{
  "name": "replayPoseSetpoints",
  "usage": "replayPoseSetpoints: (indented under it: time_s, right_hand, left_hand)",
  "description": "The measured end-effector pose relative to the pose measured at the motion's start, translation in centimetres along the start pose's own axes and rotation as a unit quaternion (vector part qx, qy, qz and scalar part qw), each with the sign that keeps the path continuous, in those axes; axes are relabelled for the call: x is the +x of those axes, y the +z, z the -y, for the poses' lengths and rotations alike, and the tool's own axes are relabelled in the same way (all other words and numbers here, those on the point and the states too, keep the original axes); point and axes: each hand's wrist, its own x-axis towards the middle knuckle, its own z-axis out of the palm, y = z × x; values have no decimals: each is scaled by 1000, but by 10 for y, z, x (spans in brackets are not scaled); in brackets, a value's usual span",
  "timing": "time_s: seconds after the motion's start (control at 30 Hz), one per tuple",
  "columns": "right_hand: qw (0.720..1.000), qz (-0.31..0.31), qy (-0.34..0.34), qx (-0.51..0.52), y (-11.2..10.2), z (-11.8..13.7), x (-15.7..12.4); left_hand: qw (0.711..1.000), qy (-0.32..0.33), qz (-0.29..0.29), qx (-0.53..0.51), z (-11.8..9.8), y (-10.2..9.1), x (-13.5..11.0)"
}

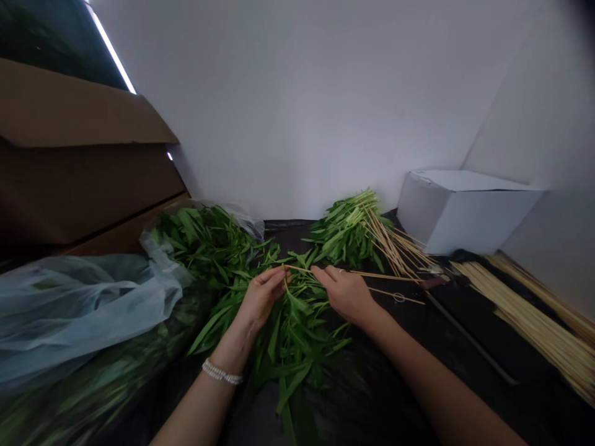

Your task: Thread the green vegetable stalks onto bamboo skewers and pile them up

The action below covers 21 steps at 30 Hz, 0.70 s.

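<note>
My left hand [266,295], with a white beaded bracelet at the wrist, pinches the stem of a leafy green [297,305] that hangs below the fingers. A thin bamboo skewer [300,269] runs between both hands, its tip at the left fingertips. My right hand [346,292], wearing a ring, is closed round that skewer, which sticks out to the right behind it. Loose long-leaved greens [300,365] lie under and between the hands. Another skewer [395,296] lies on the dark surface to the right, beside a small ring-shaped item.
Skewered greens [353,226] are piled near the wall. Bare skewers [525,316] lie in a bundle at right, before a white box [465,210]. A clear plastic bag [83,310] and more greens [199,241] are at left, below a cardboard box [79,186].
</note>
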Motion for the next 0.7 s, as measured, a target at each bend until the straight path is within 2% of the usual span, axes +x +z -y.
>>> replayPoseSetpoints:
  time_s: [0.2,0.53,0.7]
  right_hand:
    - [999,-27,-21,-9,5,0,-2]
    - [1000,2,-24,-8,4,3,-1]
    - [1000,-3,-21,-16,4,3,-2]
  left_hand:
    - [1000,7,-16,-13,-2,3,0]
    - [1000,12,-11,4,-3,2,-1]
    - [1000,21,-20,12,-2,2,-1]
